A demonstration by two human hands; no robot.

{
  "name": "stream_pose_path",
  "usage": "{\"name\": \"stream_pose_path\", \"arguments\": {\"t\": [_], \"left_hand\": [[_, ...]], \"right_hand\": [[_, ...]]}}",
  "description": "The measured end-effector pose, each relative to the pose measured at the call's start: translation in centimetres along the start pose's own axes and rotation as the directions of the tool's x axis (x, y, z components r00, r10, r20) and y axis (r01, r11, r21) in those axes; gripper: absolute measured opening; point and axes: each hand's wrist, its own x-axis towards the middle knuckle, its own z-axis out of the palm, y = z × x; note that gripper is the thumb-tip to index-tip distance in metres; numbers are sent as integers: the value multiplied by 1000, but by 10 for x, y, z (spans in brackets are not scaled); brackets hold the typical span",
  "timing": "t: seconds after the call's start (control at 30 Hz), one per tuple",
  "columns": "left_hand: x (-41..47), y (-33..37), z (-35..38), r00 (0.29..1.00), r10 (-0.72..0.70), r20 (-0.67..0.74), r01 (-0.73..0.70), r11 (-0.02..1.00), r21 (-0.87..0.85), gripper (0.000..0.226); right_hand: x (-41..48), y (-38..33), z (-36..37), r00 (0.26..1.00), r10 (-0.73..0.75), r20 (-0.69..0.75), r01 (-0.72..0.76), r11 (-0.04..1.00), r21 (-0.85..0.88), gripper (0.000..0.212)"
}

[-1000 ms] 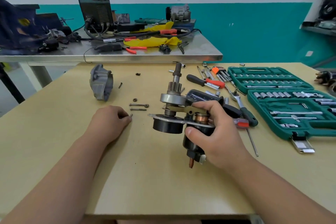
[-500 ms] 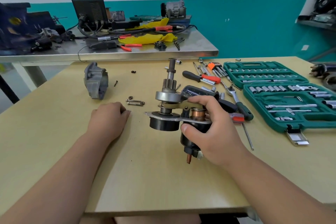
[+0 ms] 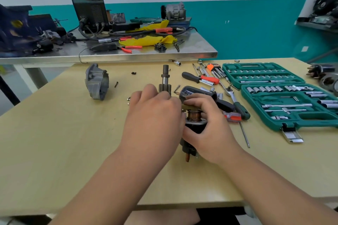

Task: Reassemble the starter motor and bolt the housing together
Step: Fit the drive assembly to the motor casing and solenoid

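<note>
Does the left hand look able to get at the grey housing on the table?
Probably yes: the grey housing lies apart on the table, left of the left hand, only a small screw between them. That hand is busy at the starter assembly, which the right hand grips.

Both our hands meet ahead of us, bare forearms converging.
Our left hand (image 3: 153, 115) shows its back, fingers curled down, tips hidden; whether they pinch anything we cannot tell; our right hand (image 3: 207, 130) grips the starter motor (image 3: 165, 78), thumb across its dark body, fingers curled over its top.
</note>
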Motion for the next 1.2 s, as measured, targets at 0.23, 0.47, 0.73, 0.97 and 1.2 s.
{"name": "stream_pose_path", "arguments": {"t": [0.23, 0.47, 0.73, 0.97, 1.2], "left_hand": [[8, 8, 3, 990, -120, 74, 118, 993, 28, 10], [8, 5, 2, 984, -175, 42, 174, 984, 33, 17], [11, 15, 2, 985, -137, 108, 119, 980, 157, 31], [10, 15, -3, 979, -146, 145, 110, 967, 231, 39], [11, 10, 1, 977, -165, 133, 130, 963, 237, 40]], "right_hand": [[0, 0, 1, 1000, -26, -5, 26, 1000, -17, 49], [0, -1, -1, 1000, -7, -14, 7, 1000, -4, 50], [-2, -4, 1, 998, -62, -19, 60, 995, -73, 50], [-3, -6, 2, 996, -89, -3, 89, 993, -73, 49], [-3, -6, -1, 997, -82, -1, 82, 993, -80, 50]]}}
